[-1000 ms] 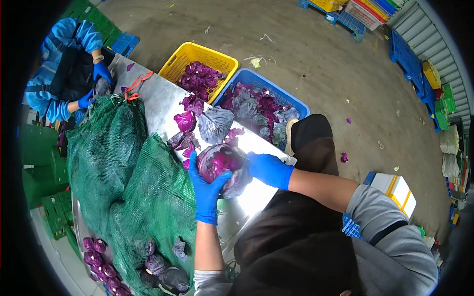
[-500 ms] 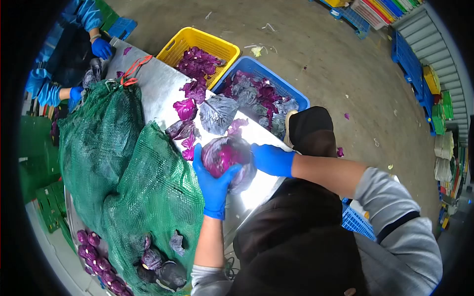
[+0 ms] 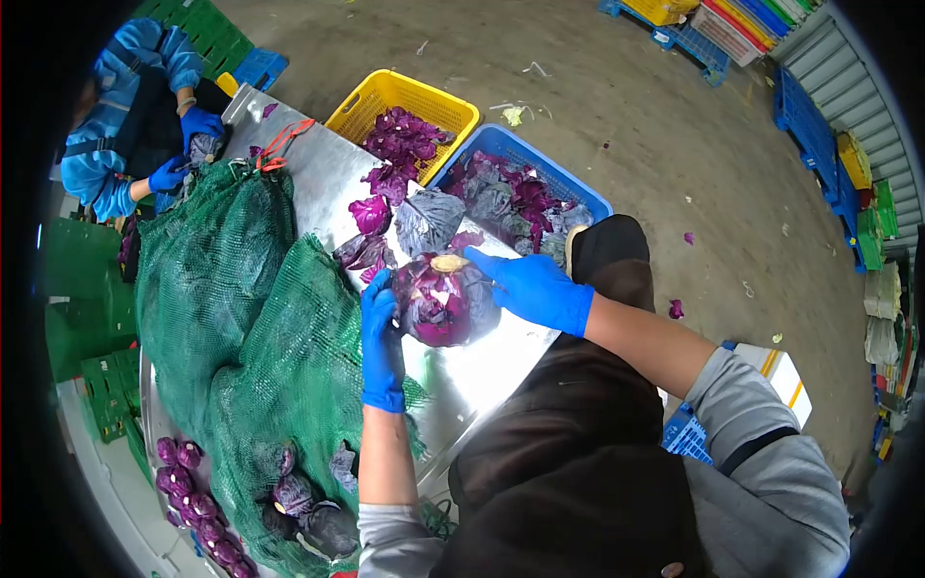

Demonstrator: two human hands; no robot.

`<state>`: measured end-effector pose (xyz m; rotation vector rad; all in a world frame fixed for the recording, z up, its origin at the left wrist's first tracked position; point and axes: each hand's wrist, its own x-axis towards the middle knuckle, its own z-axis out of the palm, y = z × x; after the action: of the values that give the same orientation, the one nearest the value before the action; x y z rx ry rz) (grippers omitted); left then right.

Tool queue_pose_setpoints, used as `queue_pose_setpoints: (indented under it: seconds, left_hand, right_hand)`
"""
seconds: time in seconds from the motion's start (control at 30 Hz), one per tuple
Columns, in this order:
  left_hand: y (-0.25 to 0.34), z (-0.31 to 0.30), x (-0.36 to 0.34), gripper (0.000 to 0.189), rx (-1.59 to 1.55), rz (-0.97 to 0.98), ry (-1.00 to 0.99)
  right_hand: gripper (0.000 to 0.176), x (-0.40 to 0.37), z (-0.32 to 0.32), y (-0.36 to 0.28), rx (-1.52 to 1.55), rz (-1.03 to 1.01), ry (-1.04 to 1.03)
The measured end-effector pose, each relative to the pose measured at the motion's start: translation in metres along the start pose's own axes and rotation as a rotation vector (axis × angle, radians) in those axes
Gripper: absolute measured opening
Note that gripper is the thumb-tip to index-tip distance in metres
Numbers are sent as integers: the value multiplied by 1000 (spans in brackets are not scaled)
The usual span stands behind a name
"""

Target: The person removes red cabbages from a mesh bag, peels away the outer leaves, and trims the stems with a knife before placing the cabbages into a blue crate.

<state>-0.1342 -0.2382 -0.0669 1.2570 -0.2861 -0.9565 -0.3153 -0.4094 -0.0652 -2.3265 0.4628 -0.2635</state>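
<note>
A red cabbage (image 3: 446,306) is held between my two blue-gloved hands above the metal table (image 3: 328,173). Its pale cut stem faces upward, and its purple outer leaves look torn. My left hand (image 3: 383,342) grips its left side, the fingers bent against the leaves. On the right, my right hand (image 3: 540,292) presses the top edge near the stem, its fingertips partly hidden. Just beyond the cabbage lie a large grey-purple leaf (image 3: 428,222) and several loose purple leaves (image 3: 370,215). Green mesh sacks (image 3: 289,347) cover the table to the left.
Behind the table stand a yellow crate (image 3: 461,108) and a blue crate (image 3: 595,204), both holding leaves. Peeled cabbages (image 3: 183,482) are lined up at lower left. A co-worker (image 3: 135,106) in blue handles a cabbage at upper left. Leaf scraps dot the floor (image 3: 665,125).
The cabbage has turned so its stem end now shows on top. My left thumb has come off its front, and my right hand has shifted onto its upper right.
</note>
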Motion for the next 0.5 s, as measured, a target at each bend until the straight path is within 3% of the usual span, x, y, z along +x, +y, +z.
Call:
queue_pose_setpoints:
  seconds: [0.1,0.27,0.33,0.5]
  left_hand:
    - [6,6,16,50,219,-41,-2]
    - [9,16,16,56,153,-114,-1]
    - [10,16,9,51,306,-86,-2]
    - [3,19,-7,53,276,-34,34]
  right_hand:
    - [58,-1,-2,-6,-119,-19,-27]
    - [62,12,-13,4,-96,-5,-196]
    - [60,15,-20,7,-74,-37,-259]
    - [58,27,-36,18,63,-102,-392]
